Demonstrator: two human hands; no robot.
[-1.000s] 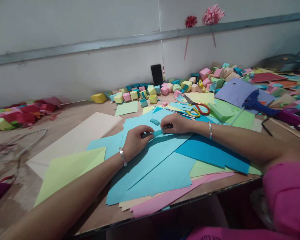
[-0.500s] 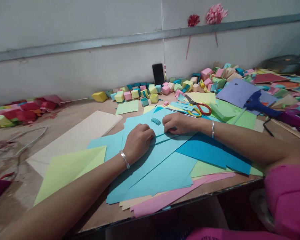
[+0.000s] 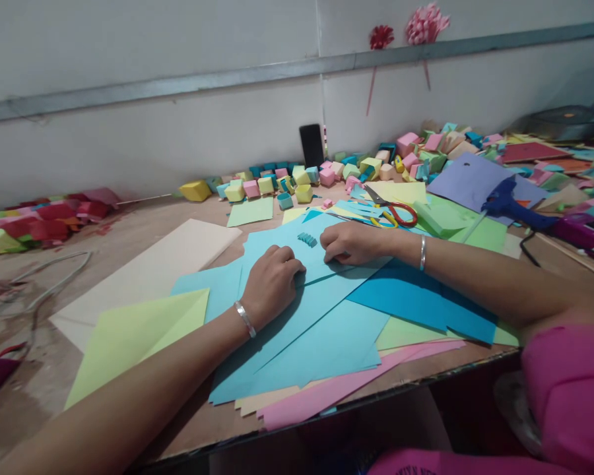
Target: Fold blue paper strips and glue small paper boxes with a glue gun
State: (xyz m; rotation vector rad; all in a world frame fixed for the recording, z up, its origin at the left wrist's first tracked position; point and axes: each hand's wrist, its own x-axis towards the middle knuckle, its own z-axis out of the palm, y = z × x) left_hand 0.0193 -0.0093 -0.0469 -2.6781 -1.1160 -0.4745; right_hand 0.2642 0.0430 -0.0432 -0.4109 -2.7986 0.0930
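Light blue paper sheets (image 3: 297,343) lie stacked in front of me. On them rests my left hand (image 3: 273,280), its fingers curled and closed on a narrow light blue paper strip (image 3: 317,273). My right hand (image 3: 351,241) has its fingertips pinched at the strip's other end; part of it is hidden under the fingers. Just behind the gap between the hands sits a small row of folded teal paper pieces (image 3: 307,239). Scissors (image 3: 391,210) with red and yellow handles lie beyond my right hand.
Several paper cubes (image 3: 303,193) line the wall, near an upright phone (image 3: 311,145). A blue and purple glue gun (image 3: 549,221) lies at right. Red paper pieces (image 3: 49,221) and a cable (image 3: 64,284) are at left. A yellow-green sheet (image 3: 138,340) lies by my left forearm.
Both hands stay almost in place on the light blue paper, still closed. The whole view has shifted very slightly; nothing else has visibly moved.
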